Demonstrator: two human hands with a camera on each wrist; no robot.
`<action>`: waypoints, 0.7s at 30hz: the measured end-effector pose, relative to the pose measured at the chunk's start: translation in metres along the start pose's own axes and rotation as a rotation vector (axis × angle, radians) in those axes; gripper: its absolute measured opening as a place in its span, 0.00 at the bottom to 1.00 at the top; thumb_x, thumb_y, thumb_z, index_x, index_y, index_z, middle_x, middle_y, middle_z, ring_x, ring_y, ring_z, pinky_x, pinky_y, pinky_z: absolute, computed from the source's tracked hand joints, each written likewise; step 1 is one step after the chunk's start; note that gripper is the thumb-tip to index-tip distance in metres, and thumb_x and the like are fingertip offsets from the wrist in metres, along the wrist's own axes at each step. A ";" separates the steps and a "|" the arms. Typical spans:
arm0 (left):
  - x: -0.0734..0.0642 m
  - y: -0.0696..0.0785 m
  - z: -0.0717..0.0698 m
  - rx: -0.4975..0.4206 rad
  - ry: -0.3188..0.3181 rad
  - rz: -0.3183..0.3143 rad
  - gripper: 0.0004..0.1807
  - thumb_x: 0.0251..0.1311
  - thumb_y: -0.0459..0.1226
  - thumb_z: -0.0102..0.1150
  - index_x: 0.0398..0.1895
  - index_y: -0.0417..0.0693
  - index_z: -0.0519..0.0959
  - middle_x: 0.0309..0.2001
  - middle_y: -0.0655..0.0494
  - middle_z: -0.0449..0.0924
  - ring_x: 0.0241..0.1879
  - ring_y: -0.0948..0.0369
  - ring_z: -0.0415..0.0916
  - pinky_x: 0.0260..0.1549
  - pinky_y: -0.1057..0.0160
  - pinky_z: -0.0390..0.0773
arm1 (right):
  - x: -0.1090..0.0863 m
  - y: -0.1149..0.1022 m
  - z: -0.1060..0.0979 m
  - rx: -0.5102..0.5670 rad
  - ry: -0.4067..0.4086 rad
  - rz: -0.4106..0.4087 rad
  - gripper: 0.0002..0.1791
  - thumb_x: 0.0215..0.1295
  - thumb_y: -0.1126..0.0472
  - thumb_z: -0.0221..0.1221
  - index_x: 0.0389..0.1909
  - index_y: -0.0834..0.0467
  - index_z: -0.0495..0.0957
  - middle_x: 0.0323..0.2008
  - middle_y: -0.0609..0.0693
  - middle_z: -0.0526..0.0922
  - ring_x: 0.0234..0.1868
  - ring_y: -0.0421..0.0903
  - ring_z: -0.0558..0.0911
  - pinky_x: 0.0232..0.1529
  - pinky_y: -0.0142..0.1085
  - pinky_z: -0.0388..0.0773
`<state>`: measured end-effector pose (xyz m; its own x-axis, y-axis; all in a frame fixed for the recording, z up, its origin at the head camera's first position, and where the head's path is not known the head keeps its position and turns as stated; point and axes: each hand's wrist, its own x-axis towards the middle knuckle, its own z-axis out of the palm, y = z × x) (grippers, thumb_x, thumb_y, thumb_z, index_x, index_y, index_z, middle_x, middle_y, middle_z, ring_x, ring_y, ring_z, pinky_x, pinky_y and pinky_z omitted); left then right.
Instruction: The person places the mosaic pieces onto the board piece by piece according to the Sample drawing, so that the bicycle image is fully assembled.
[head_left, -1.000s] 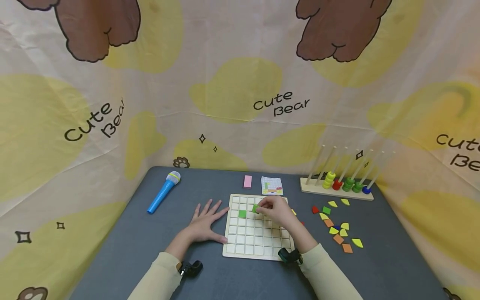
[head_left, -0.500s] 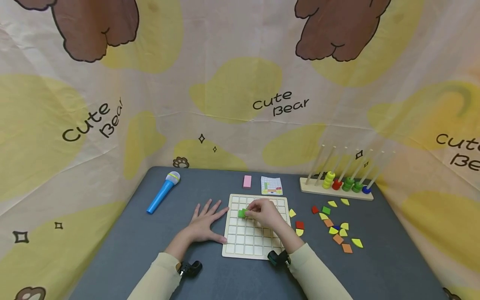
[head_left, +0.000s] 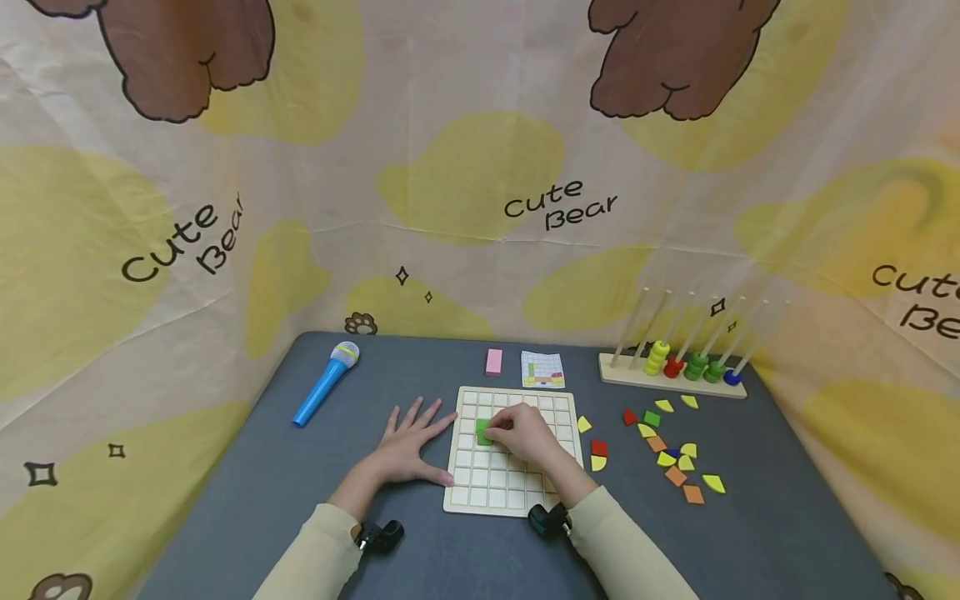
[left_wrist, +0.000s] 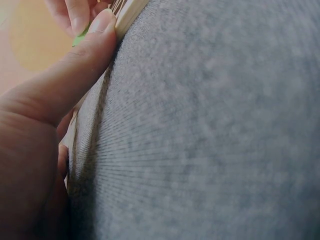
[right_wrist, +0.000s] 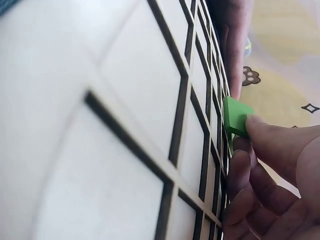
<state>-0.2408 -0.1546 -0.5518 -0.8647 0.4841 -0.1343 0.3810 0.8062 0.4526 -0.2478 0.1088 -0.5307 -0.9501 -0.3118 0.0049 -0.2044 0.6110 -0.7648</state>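
A wooden grid board [head_left: 487,501] with pale square cells lies on the dark table. My right hand [head_left: 527,435] is over its upper left part, pinching a green square tile [right_wrist: 236,117] between thumb and fingers. In the right wrist view this tile is tilted against the grid. In the head view it overlaps another green tile [head_left: 481,425] on the board, so the two are hard to tell apart. My left hand [head_left: 408,447] lies flat with fingers spread at the board's left side. Its thumb [left_wrist: 90,50] touches the board's edge in the left wrist view.
Loose yellow, red, orange, green and blue pieces [head_left: 676,476] are scattered to the right. Behind the board are a pink block [head_left: 493,362] and a pattern card [head_left: 542,370]. A peg rack [head_left: 622,374] with coloured beads stands back right; a blue toy microphone [head_left: 318,395] lies left.
My right hand has moved left and slightly toward me over the board, bringing the pinched green tile to the other green one. The left hand stays in place.
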 end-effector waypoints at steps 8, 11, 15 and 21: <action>-0.001 0.001 -0.001 0.004 -0.003 0.005 0.62 0.40 0.75 0.67 0.81 0.72 0.52 0.83 0.56 0.40 0.81 0.44 0.27 0.71 0.31 0.26 | 0.000 -0.005 0.000 -0.054 -0.023 0.018 0.06 0.62 0.58 0.70 0.27 0.49 0.85 0.22 0.40 0.80 0.26 0.39 0.75 0.30 0.33 0.73; -0.001 0.001 -0.001 0.004 -0.001 0.005 0.62 0.40 0.75 0.67 0.80 0.72 0.52 0.83 0.56 0.40 0.81 0.44 0.27 0.72 0.31 0.26 | 0.000 -0.006 0.001 -0.064 -0.017 0.020 0.06 0.62 0.58 0.70 0.26 0.49 0.85 0.22 0.40 0.80 0.26 0.39 0.75 0.30 0.33 0.72; -0.001 0.000 -0.001 0.003 0.003 0.010 0.62 0.40 0.75 0.67 0.80 0.72 0.52 0.83 0.56 0.41 0.81 0.44 0.28 0.71 0.30 0.26 | 0.000 -0.006 0.003 -0.103 -0.005 0.007 0.05 0.62 0.58 0.71 0.27 0.50 0.85 0.22 0.40 0.79 0.25 0.38 0.74 0.29 0.32 0.71; 0.000 0.000 -0.001 -0.004 0.006 0.013 0.62 0.39 0.75 0.67 0.80 0.72 0.53 0.83 0.56 0.41 0.81 0.43 0.28 0.71 0.30 0.26 | 0.002 -0.008 0.006 -0.135 -0.003 0.005 0.06 0.62 0.58 0.71 0.27 0.50 0.85 0.21 0.40 0.79 0.25 0.38 0.74 0.28 0.32 0.70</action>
<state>-0.2407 -0.1551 -0.5510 -0.8615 0.4925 -0.1234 0.3910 0.7986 0.4575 -0.2463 0.0993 -0.5288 -0.9506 -0.3103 -0.0007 -0.2296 0.7049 -0.6712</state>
